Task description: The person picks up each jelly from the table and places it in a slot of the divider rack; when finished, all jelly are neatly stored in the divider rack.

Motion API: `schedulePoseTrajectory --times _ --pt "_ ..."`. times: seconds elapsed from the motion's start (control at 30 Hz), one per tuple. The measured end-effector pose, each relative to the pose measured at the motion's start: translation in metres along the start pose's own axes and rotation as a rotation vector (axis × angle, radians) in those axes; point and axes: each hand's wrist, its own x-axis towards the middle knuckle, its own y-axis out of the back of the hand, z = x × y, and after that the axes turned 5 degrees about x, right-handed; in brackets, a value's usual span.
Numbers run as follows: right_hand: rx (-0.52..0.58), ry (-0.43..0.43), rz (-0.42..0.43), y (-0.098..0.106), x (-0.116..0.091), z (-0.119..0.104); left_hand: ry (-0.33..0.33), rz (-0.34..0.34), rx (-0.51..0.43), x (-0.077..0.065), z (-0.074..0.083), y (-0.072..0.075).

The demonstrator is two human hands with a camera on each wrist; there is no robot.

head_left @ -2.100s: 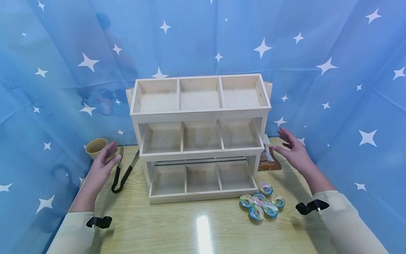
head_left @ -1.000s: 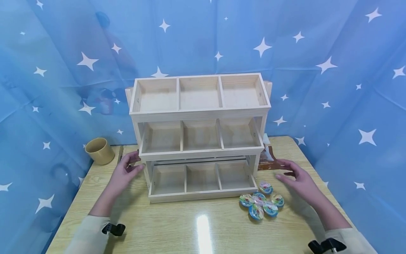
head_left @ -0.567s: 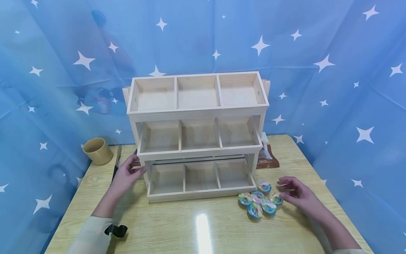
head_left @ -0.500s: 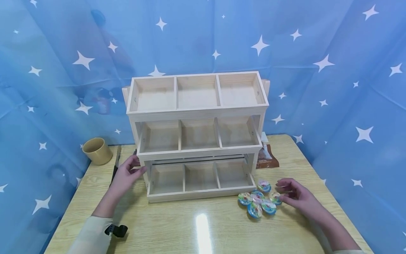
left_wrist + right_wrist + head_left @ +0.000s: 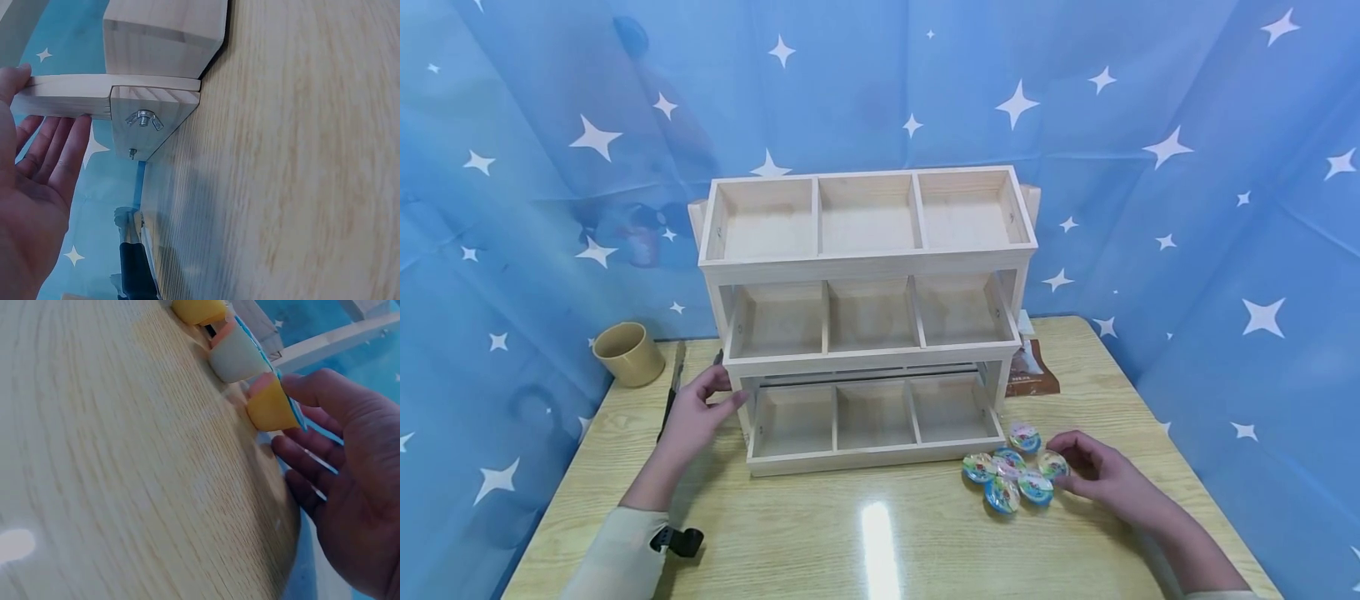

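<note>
A pale wooden three-tier rack (image 5: 868,265) stands mid-table, each tier split into compartments. My left hand (image 5: 695,419) grips its left side post (image 5: 69,94), thumb on one face and fingers on the other in the left wrist view. At the rack's front right corner lies a cluster of several small jelly cups (image 5: 1002,493) with shiny printed lids. My right hand (image 5: 1108,482) holds the rightmost cup (image 5: 1052,463) between thumb and fingers. In the right wrist view that yellow cup (image 5: 270,411) is tilted near the tabletop, with my thumb at its lid.
A tan mug (image 5: 629,357) stands at the back left, beside black-handled tongs (image 5: 668,410) partly behind my left arm. A brown-and-white packet (image 5: 1032,372) lies behind the rack's right side. A blue starry curtain (image 5: 880,92) surrounds the table.
My left hand came from the mug's side to the rack's left post. My right hand moved from beside the packet down and toward the viewer, then onto the rightmost jelly cup.
</note>
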Motion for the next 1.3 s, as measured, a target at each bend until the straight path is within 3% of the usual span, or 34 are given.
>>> schedulePoseTrajectory --times 0.4,0.87,1.1,1.3 --pt "0.011 -0.035 -0.028 0.0 0.002 0.001 -0.018 0.004 0.049 0.0 0.0 0.003" --pt "-0.064 -0.031 0.009 0.008 0.001 -0.009 -0.008 0.003 0.008 -0.001 0.001 0.002" --pt "-0.054 0.02 0.064 0.008 0.005 -0.02 -0.013 0.016 0.003 -0.001 -0.004 -0.002" --pt "-0.036 0.1 0.112 0.0 0.021 -0.032 -0.019 0.034 -0.012 0.001 -0.003 -0.001"
